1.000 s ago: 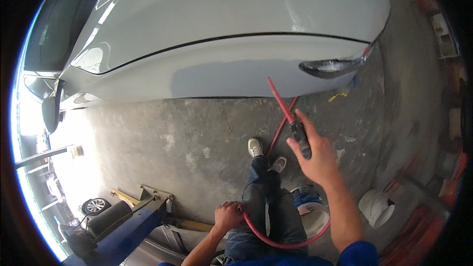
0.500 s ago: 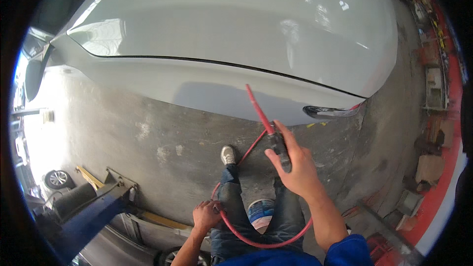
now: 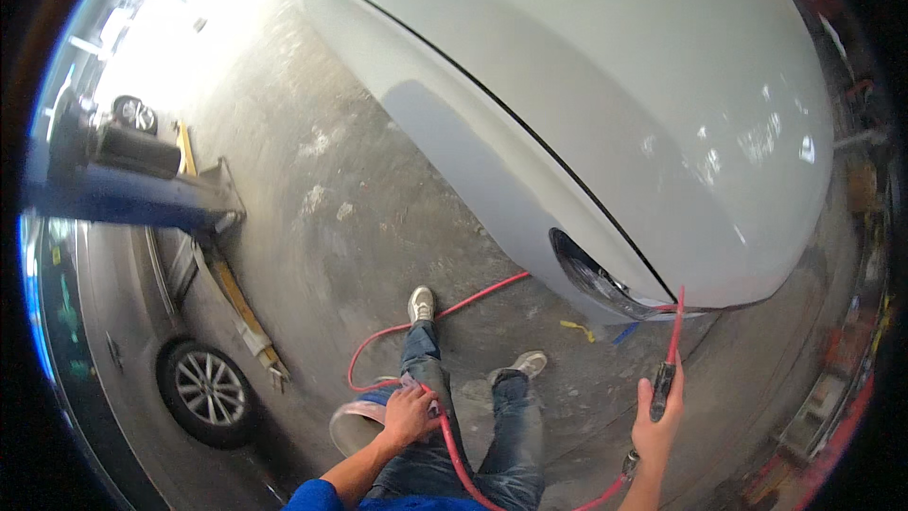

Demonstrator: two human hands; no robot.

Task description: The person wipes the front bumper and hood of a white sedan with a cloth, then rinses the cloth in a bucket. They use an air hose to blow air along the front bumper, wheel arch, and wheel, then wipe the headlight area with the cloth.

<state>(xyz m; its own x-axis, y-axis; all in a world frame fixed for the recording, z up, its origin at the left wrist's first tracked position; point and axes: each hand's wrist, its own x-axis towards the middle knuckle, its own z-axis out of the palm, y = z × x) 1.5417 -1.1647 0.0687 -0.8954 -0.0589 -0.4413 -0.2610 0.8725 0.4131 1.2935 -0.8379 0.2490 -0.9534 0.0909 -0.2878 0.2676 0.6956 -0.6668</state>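
My right hand [image 3: 655, 431] is closed around the black grip of an air blow gun [image 3: 665, 380]. Its thin red nozzle tube points up toward the front corner of the pale car [image 3: 605, 66], just apart from it in this view. A red air hose [image 3: 458, 459] loops below my body and rises to a metal coupling [image 3: 631, 462] by my right wrist. Above my left thigh, my left hand [image 3: 409, 416] grips the hose, with a pale crumpled scrap, perhaps cloth, showing at its fingers. A grey matte patch [image 3: 440, 128] lies on the car's fender, behind the dark headlight [image 3: 596, 274].
A bucket [image 3: 352, 432] stands beside my left leg. The hose crosses the concrete floor [image 3: 312, 255] past my left shoe. On the left are a blue lift post [image 3: 123, 194], a yellow lift arm [image 3: 236, 298] and a dark car's wheel [image 3: 206, 393]. Shelving [image 3: 818, 407] lines the right.
My view has turned and shifted toward the car's front. My right hand has carried the blow gun right, away from the fender patch to the front corner. My left hand stays on the hose.
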